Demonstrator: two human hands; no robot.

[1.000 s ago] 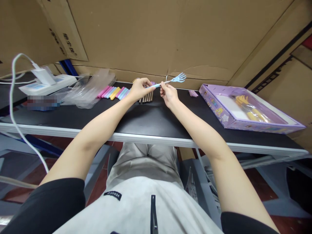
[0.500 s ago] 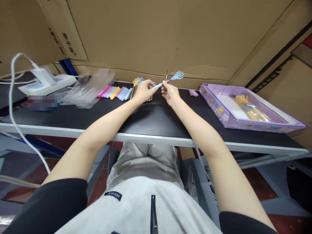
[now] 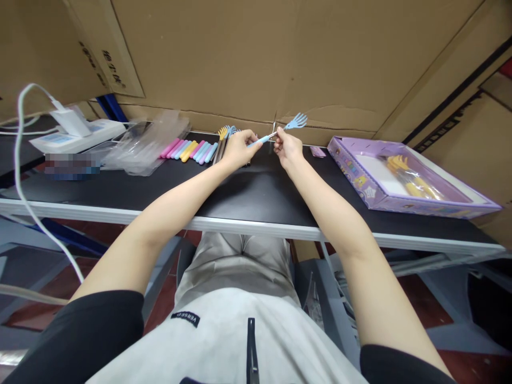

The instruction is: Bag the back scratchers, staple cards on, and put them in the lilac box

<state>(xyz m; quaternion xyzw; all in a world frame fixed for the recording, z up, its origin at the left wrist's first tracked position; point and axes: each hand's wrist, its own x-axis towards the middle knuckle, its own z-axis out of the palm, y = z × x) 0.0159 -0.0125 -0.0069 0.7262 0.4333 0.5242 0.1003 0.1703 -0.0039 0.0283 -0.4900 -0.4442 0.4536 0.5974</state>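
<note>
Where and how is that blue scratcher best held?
By its handle, I'd say, from the person's left: that end is slim and points lower-left, away from the splayed claw. The left hand grips that part; the right hand pinches nearer the claw.

A slim scratcher (image 3: pixel 296 121) is held aslant above the counter (image 3: pixel 260 200), its pale-blue handle (image 3: pixel 262 141) pinched in the left grip (image 3: pixel 239 150) and its thin metal rod (image 3: pixel 273 134) taken between the fingertips of the right grip (image 3: pixel 288 146). The scratcher is topped by a light-blue, hand-shaped head, whose several prongs are spread apart and pointed up and to the right. A short stretch of rod is left exposed between the two grips; the handle's rear end is hidden by the left fingers.
</note>
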